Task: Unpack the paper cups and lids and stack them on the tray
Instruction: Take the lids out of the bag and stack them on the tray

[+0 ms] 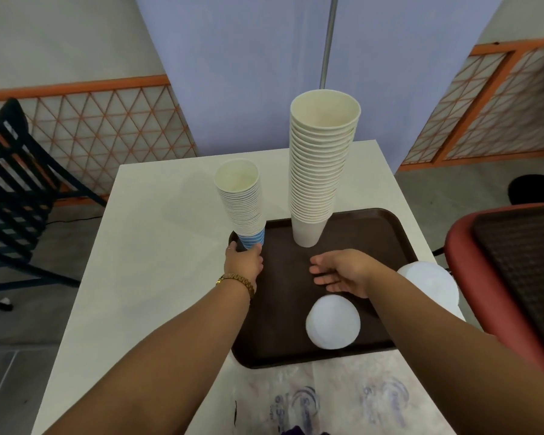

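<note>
A dark brown tray (pixel 374 233) lies on the white table. A tall stack of large cream cups (pixel 319 171) stands at the tray's far side. My left hand (pixel 244 262) grips the base of a stack of smaller blue-striped cups (pixel 242 205) at the tray's far left corner. My right hand (pixel 339 273) hovers over the tray's middle with fingers straight, holding nothing. A stack of white lids (pixel 333 323) sits on the tray's near part. A second pile of white lids (pixel 431 282) lies just off the tray's right edge.
Empty clear plastic wrappers (pixel 336 400) lie on the table in front of the tray. A red chair (pixel 471 271) holding a dark tray stands close on the right. A black chair (pixel 10 183) stands to the left. The table's left half is bare white surface (pixel 157 246).
</note>
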The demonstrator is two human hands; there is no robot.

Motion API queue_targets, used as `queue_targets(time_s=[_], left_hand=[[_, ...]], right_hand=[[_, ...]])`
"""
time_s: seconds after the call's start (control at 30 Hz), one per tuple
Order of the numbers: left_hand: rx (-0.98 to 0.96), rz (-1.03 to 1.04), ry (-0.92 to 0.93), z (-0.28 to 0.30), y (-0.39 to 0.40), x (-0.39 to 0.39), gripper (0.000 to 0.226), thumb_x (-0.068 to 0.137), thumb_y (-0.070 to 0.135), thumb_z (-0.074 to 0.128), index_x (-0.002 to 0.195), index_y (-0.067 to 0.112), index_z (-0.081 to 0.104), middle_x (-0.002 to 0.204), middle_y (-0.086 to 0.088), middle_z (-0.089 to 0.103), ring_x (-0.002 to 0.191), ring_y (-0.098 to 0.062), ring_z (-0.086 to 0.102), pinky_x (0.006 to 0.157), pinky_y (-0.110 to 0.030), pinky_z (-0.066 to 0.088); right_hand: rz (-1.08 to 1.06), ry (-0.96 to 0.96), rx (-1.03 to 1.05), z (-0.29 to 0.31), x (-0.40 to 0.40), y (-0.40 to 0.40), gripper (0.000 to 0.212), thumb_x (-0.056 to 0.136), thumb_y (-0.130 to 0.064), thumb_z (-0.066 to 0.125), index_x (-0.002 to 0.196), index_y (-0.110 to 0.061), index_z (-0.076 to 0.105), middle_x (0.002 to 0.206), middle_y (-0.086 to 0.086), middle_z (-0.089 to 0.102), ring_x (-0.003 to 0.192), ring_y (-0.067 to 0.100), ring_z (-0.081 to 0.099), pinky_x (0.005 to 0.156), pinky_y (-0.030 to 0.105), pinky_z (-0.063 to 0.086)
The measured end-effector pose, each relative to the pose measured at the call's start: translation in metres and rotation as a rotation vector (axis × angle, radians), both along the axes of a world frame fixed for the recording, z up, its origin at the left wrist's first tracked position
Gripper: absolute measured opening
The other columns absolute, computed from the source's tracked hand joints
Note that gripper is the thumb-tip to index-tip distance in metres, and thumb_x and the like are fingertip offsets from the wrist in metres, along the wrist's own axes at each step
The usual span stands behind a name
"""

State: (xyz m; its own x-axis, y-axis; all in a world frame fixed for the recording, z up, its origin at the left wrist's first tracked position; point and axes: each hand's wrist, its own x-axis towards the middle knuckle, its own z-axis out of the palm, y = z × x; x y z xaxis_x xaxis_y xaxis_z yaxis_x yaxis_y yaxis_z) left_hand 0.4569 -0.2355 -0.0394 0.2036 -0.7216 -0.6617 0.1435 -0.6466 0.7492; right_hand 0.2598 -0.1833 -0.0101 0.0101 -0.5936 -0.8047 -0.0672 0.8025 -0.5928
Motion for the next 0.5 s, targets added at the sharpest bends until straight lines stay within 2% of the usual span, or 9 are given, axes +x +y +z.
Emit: queue_targets(time_s=[0.03,0.07,0.2,0.27,0.33,0.4,0.5], left_hand=[[0.001,-0.033,-0.013,0.004,0.006,-0.001,0.071,0.093,0.011,0.063,0.152,0.017,0.024,0.094,-0.003,0.057,0.079,-0.015,0.06,0.079,-0.032,0.053],[0.007,-0.07,-0.022,0.009,0.014,-0.003,0.067,0.094,0.013,0.061,0.151,0.016,0.026,0.092,-0.001,0.055,0.081,-0.015,0.06,0.077,-0.031,0.053],[0.074,-0.253,0.028,0.029,0.057,-0.012,0.067,0.094,0.032,0.061,0.152,0.021,0.028,0.123,-0.003,0.051,0.108,-0.02,0.055,0.101,-0.036,0.047],[0.114,-0.35,0.084,0.033,0.08,-0.014,0.069,0.092,0.041,0.062,0.15,0.021,0.031,0.14,-0.004,0.046,0.122,-0.023,0.05,0.108,-0.038,0.041],[0.157,-0.433,0.136,0.035,0.103,-0.016,0.071,0.089,0.048,0.064,0.148,0.019,0.035,0.146,-0.004,0.043,0.131,-0.024,0.045,0.111,-0.038,0.037],[0.193,-0.519,0.168,0.034,0.122,-0.018,0.073,0.087,0.053,0.064,0.145,0.017,0.039,0.147,-0.005,0.042,0.135,-0.025,0.04,0.114,-0.038,0.034],[0.226,-0.559,0.185,0.032,0.136,-0.023,0.072,0.086,0.052,0.066,0.143,0.016,0.04,0.146,-0.004,0.041,0.137,-0.025,0.037,0.115,-0.037,0.031]], right_hand=[[-0.019,-0.009,-0.01,0.002,0.001,0.004,0.032,0.099,-0.021,0.054,0.129,-0.012,0.06,0.117,0.005,0.067,0.111,0.024,0.062,0.106,0.046,0.043],[-0.042,-0.009,-0.023,0.004,0.003,0.008,0.034,0.099,-0.027,0.054,0.129,-0.013,0.06,0.117,0.004,0.068,0.112,0.023,0.061,0.107,0.046,0.042],[-0.172,0.039,-0.124,0.017,0.008,0.028,0.041,0.1,-0.044,0.048,0.128,-0.017,0.061,0.127,-0.002,0.064,0.127,0.019,0.051,0.114,0.044,0.033],[-0.255,0.058,-0.154,0.021,0.009,0.039,0.046,0.101,-0.047,0.043,0.132,-0.018,0.06,0.138,-0.002,0.057,0.136,0.019,0.043,0.118,0.045,0.026],[-0.309,0.076,-0.165,0.02,0.008,0.051,0.051,0.098,-0.053,0.044,0.135,-0.02,0.057,0.146,-0.001,0.05,0.14,0.02,0.037,0.119,0.046,0.022],[-0.315,0.116,-0.18,0.018,0.008,0.068,0.058,0.094,-0.057,0.049,0.139,-0.022,0.052,0.148,0.0,0.046,0.139,0.021,0.038,0.117,0.045,0.025],[-0.275,0.137,-0.259,0.013,0.009,0.094,0.055,0.094,-0.047,0.056,0.142,-0.023,0.047,0.144,-0.003,0.048,0.128,0.017,0.044,0.108,0.037,0.034]])
